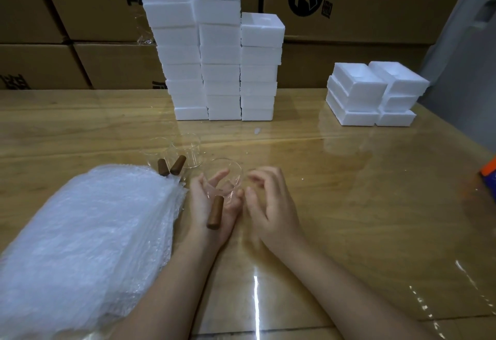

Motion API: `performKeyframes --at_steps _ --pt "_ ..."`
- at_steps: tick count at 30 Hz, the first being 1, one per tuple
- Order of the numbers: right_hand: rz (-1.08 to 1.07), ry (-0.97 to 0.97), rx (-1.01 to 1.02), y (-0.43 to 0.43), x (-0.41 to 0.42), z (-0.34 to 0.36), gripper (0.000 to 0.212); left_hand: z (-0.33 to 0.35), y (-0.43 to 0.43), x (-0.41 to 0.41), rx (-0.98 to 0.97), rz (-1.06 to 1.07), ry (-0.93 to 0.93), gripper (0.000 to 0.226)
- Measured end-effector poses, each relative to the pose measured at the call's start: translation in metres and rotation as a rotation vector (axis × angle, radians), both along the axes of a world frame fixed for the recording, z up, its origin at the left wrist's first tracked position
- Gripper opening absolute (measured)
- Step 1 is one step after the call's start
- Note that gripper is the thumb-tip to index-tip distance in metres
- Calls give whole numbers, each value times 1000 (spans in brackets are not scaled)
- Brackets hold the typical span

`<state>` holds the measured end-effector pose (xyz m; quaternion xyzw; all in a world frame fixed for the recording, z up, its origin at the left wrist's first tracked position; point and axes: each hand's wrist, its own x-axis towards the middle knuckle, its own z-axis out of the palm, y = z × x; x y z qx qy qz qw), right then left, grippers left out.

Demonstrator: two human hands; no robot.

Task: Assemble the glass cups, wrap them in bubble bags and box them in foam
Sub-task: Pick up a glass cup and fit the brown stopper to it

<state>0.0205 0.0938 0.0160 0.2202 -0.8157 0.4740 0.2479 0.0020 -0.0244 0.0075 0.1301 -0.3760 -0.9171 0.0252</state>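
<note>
The left hand (212, 203) cradles a glass cup (226, 176) just above the table (349, 205), its fingers curled round the clear wall and the wooden handle (215, 212) pointing back toward the wrist. The right hand (271, 205) sits just beside it with fingers curled (whether it pinches anything I cannot tell). The likely trouble is a slip: the glass is smooth, the hold looks loose, and a drop onto the hard top could chip it, or a careless sweep could knock the two other cups (174, 154) beside the bubble bags (86, 232).
</note>
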Motion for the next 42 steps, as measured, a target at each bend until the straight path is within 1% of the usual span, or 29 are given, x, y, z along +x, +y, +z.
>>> performKeyframes --at_steps 1,2,3,4,6,8,10,13,15,18,22,24,25,26,28,30,31,33,37,39,41,42 --pt "47 64 78 3 -2 -1 36 4 1 2 14 -12 -6 33" --pt "91 79 165 4 -4 -3 47 7 2 4 34 -44 -15 42" --pt "115 85 241 4 -4 -4 53 7 3 3 40 -67 -28 49" --pt "120 96 295 4 -4 -5 55 5 1 2 40 -68 -33 50" --pt "118 157 357 3 -3 -9 54 3 1 0 49 -51 -57 50" --pt "141 211 382 2 0 -7 51 5 0 0 35 -63 -92 57" --pt "165 249 387 1 1 -6 49 5 -1 1 -22 -68 -106 64" --pt "209 308 383 -3 5 -5 47 0 -3 2 -131 -88 -76 69" --pt "239 321 366 -2 5 -3 46 0 -2 3 -231 -92 -30 68" --pt "242 311 348 0 3 -4 47 2 3 4 -369 -21 49 62" --pt "225 243 319 0 -1 -3 51 3 12 9 -564 17 221 60" --pt "210 198 304 0 -2 0 55 0 13 9 -643 42 263 40" --pt "195 183 312 -1 -3 0 57 -1 13 8 -643 47 264 30" --pt "176 165 320 -1 -4 0 60 -2 12 6 -636 44 252 26" --pt "138 98 321 -3 -4 1 65 -2 11 4 -619 30 204 32" --pt "90 29 344 -3 -7 1 69 -2 11 1 -536 -19 133 45" --pt "65 7 358 -1 -8 0 70 -2 10 0 -473 -35 100 45" --pt "42 -27 370 2 -10 -2 70 -2 8 -4 -382 -18 56 40" --pt "65 -51 358 5 -6 -7 71 -5 6 -6 -318 52 62 29" --pt "85 -61 330 5 -2 -8 68 -6 5 -6 -226 90 35 34" --pt "91 -30 331 3 4 -8 66 -3 3 -6 -163 105 -2 33" --pt "97 -7 337 2 8 -7 66 -3 1 -7 -140 105 -28 36"
